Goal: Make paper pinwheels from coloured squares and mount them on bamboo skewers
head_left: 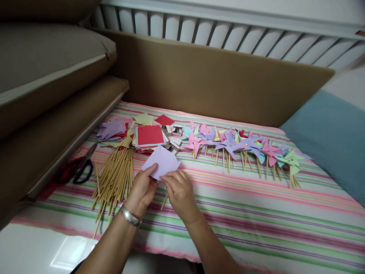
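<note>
While L hand (145, 185) grips lilac ppr (163, 160), R hand (180, 189) pinches btm corner.

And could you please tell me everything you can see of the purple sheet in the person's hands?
The purple sheet is plain, pale lilac and looks like thin paper or card. It is roughly square, turned with one corner pointing away from the person; its outline is broken near the right corner, perhaps by a cut. It is held above the striped cloth. The left hand grips its lower left edge, thumb on top; the right hand pinches near its bottom corner.
</note>
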Tool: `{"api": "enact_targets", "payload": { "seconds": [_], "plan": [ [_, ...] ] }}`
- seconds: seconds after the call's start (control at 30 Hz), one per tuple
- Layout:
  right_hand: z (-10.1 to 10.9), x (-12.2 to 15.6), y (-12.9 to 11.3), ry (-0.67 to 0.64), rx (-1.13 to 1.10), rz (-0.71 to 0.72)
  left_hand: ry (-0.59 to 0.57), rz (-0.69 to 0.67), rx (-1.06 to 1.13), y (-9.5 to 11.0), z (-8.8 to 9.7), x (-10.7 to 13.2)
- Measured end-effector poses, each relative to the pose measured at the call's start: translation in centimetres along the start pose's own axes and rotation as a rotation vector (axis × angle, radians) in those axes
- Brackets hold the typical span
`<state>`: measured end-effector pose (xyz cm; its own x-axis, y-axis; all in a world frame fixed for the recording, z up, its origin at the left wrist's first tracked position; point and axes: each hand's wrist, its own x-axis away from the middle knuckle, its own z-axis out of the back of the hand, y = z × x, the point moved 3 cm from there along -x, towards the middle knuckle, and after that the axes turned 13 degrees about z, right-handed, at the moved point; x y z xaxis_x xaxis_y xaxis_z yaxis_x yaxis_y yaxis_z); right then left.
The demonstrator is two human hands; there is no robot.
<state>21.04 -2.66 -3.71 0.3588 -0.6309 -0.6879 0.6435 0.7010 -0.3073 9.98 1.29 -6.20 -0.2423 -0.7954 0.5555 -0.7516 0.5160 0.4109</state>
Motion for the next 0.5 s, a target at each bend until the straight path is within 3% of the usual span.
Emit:
{"api": "enact_targets", "payload": {
  "seconds": [0.1, 0.33, 0.5],
  "plan": [
    [-0.2, 0.0, 0.3, -0.003, -0.089, -0.043, 0.037, -0.021, -0.017, 0.0, 0.3, -0.1],
    [-0.3, 0.5, 1.8, 0.081, -0.399, -0.460, 0.064, -0.076, -0.132, -0.3, 0.0, 0.4],
    [-0.3, 0.7, 2.5, 0.096, -0.533, -0.631, 0.059, -0.089, -0.233, -0.8, -0.3, 0.6]
  ]
}}
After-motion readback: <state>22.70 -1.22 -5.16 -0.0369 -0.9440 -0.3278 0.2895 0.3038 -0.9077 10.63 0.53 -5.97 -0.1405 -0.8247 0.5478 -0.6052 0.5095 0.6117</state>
